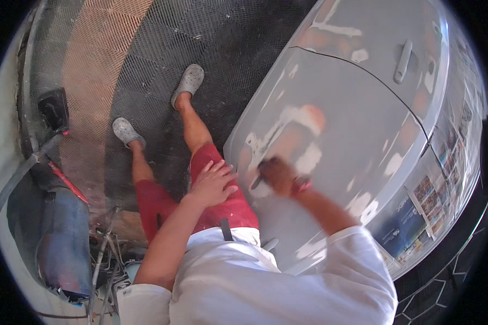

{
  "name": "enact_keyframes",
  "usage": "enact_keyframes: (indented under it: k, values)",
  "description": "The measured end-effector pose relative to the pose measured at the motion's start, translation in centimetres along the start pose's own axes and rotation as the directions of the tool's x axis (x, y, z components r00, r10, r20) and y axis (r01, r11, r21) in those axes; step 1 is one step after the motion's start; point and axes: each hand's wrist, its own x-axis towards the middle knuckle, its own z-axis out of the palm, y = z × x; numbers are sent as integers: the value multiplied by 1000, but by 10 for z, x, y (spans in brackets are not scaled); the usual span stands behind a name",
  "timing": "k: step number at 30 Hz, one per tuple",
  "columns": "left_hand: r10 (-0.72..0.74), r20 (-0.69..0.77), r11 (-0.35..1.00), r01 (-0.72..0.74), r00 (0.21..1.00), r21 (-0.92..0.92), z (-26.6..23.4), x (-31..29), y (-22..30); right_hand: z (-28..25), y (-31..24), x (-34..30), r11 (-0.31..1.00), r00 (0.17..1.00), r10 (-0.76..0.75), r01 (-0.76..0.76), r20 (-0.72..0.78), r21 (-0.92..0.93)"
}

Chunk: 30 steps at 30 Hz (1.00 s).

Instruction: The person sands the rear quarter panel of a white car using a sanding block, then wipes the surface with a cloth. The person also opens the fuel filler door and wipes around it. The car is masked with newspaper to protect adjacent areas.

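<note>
My left hand (214, 184) lies flat on the thigh of my red shorts (234, 208), fingers apart and holding nothing. At the car's side, my right hand (279, 176), smeared by motion, is closed on a small dark flat block (256, 182) at the surface of the grey door panel (352, 130). The block's kind is hard to make out. Around that hand the panel shows whitish filler patches (309, 158) and a reddish-brown patch (313, 116). A pink band circles my right wrist.
A grey door handle (403, 60) sits beyond a panel seam. Masking film and printed paper (404, 227) cover the car's upper part at right. On the left stand a blue-grey curved panel (65, 244), a red bar (69, 182) and metal rods (100, 260). Textured tiles (162, 49) form the floor.
</note>
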Motion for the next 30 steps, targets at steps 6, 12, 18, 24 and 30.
enact_keyframes:
  k: [6, 12, 18, 24, 30]
  values:
    - [-160, 342, 987, 147, 926, 63, 22, 41, -11, -261, 296, 9, 704, 803, 144, -495, -579, -510]
    - [-147, 102, 988, 142, 984, 57, 21, 88, -20, -143, 185, 102, 748, 847, 485, -531, -218, -399]
    - [-91, -259, 995, 76, 962, -70, 7, 121, -29, -60, 95, 100, 990, 930, -50, 95, 365, -108]
    - [-53, -383, 995, 17, 922, -97, 5, 125, -39, -264, 383, 143, 752, 910, 317, -413, -267, -513]
    - [-58, -369, 985, -7, 928, -173, -11, 136, -40, -116, 299, 214, 804, 860, 330, -472, -389, -362]
